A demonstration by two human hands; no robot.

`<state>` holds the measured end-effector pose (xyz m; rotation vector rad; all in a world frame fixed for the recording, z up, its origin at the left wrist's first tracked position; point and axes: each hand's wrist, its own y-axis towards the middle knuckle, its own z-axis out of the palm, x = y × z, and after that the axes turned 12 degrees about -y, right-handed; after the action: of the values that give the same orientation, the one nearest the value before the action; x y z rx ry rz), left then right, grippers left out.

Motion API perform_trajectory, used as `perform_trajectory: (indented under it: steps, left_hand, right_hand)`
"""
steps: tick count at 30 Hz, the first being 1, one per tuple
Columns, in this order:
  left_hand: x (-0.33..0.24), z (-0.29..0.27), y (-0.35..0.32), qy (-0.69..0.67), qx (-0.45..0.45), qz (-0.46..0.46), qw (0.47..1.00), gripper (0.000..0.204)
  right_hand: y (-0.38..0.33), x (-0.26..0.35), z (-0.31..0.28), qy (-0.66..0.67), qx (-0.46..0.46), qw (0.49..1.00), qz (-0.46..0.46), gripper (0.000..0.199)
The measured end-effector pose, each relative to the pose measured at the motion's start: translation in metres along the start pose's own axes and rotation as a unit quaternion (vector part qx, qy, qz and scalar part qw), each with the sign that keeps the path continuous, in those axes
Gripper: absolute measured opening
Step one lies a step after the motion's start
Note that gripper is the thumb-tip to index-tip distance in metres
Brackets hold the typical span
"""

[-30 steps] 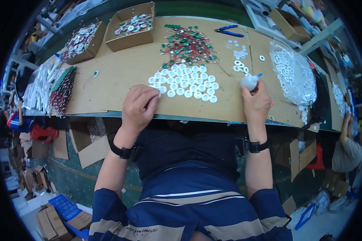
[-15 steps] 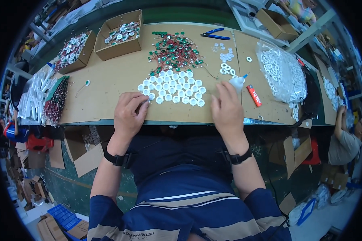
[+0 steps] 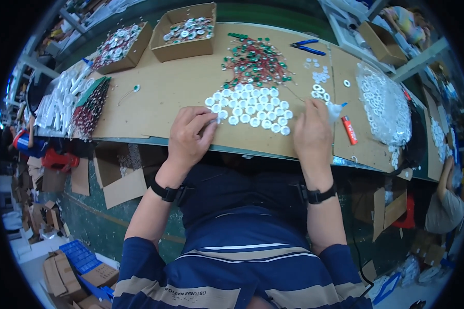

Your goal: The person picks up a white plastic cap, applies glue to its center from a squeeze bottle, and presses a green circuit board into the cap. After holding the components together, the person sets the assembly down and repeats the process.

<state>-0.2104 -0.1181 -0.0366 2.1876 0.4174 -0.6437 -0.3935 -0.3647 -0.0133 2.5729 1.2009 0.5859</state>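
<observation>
Many round white caps (image 3: 250,109) lie in close rows on the brown board in front of me. At their left end is my left hand (image 3: 192,135), thumb and forefinger pinched together beside the outermost caps; a pale speck shows at the fingertips, too small to name. To the right of the rows my right hand (image 3: 314,133) has its fingers curled in. Just past it a white squeeze bottle with a blue tip (image 3: 335,111) shows in part. My fingers hide the bottle's lower body and whatever they may hold.
Behind the caps lies a heap of red wires with green discs (image 3: 255,61). Blue-handled pliers (image 3: 308,47), white rings (image 3: 319,92), a red lighter (image 3: 349,130) and a bag of rings (image 3: 381,105) are on the right. Two cardboard boxes (image 3: 183,50) (image 3: 131,57) stand back left.
The whole view has shifted, so the table appears further right and slightly rotated. My right fingers have drawn together from a spread pose. My left hand keeps its pinch beside the caps.
</observation>
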Motion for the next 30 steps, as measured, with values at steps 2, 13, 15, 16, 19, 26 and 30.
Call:
perform_trajectory:
  steps: [2,13,15,16,19,26,30]
  left_hand:
    - [-0.001,0.0,-0.004,-0.002,-0.005,-0.01,1.0,0.02]
    - [-0.006,-0.001,-0.014,0.014,0.009,-0.026,1.0,0.022]
    - [-0.009,0.001,-0.017,0.009,0.017,-0.024,1.0,0.021]
    - [-0.012,0.001,-0.02,0.004,0.025,-0.02,0.999,0.02]
    - [-0.017,0.006,-0.023,-0.006,0.034,-0.017,0.999,0.021]
    - [-0.026,0.016,-0.021,-0.022,0.03,-0.023,0.999,0.031]
    - [-0.027,0.016,-0.02,-0.025,0.028,-0.019,0.999,0.038]
  right_hand:
    - [-0.009,0.0,-0.008,0.01,-0.046,0.999,-0.015,0.035]
    - [-0.015,-0.009,-0.017,0.105,-0.087,0.989,-0.056,0.018]
    - [-0.019,-0.007,-0.019,0.128,-0.075,0.987,-0.057,0.017]
    - [-0.021,-0.004,-0.021,0.151,-0.064,0.985,-0.059,0.016]
    - [-0.029,0.005,-0.025,0.235,-0.036,0.97,-0.049,0.014]
    - [-0.046,0.013,-0.031,0.379,0.001,0.923,-0.061,0.012]
    - [-0.049,0.013,-0.032,0.405,0.014,0.911,-0.077,0.014]
